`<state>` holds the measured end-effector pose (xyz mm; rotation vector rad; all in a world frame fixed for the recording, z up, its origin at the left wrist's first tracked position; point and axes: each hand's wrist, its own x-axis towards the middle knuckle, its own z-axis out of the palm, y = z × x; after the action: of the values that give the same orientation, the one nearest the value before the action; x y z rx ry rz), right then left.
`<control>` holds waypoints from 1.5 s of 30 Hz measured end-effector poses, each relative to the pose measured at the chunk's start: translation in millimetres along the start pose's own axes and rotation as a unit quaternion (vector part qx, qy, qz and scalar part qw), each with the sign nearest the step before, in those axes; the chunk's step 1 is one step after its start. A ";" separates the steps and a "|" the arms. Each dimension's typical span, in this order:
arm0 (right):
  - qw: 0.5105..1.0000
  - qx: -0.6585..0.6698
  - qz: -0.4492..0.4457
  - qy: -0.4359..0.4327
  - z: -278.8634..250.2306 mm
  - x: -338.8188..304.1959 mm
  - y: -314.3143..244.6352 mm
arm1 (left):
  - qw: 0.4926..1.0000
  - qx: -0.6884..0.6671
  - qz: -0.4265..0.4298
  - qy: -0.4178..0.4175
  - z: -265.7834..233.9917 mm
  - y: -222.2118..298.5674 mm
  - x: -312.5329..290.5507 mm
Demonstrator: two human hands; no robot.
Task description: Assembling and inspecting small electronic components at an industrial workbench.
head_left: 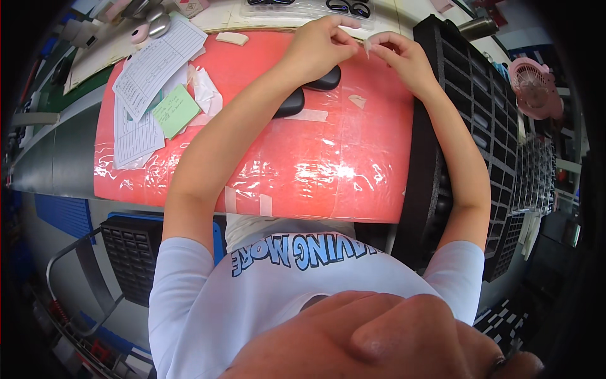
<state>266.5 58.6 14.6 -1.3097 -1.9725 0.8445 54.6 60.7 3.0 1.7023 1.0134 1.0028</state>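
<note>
Both hands are raised over the far part of a red, plastic-covered mat (303, 170). My right hand (404, 63) pinches a small, thin whitish piece (367, 48) between thumb and finger; its exact kind is too small to make out. Just left of it, my left hand (319, 47) has its index finger and thumb apart, with nothing visible between them. Below my left hand and forearm lie two black rounded cases (325, 79), (291, 103), both partly covered by the arm. A small pale scrap (357, 101) rests on the mat beneath the hands.
A black compartment tray (470, 95) stands along the mat's right edge, with a pink fan (535, 88) beyond. Papers (151, 69), a green note (176, 111) and crumpled tissue (206, 91) lie at left. A clear tray (303, 12) with black looped items sits at the back.
</note>
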 end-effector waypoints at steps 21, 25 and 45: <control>0.984 0.171 0.029 -0.043 -3.7 -7.7 -0.4 | 0.994 -0.110 0.009 -0.015 2.2 9.2 -0.5; 0.976 0.211 0.040 -0.026 -4.9 -7.4 3.5 | 0.989 -0.146 0.017 -0.006 3.2 4.6 1.0; 0.984 0.168 0.038 -0.036 1.1 -12.9 -16.2 | 0.981 -0.184 0.059 -0.004 12.3 17.2 -4.7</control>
<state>261.0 41.4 24.7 -1.1739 -1.7445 1.2171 67.7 48.2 14.8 1.4683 0.6775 1.1784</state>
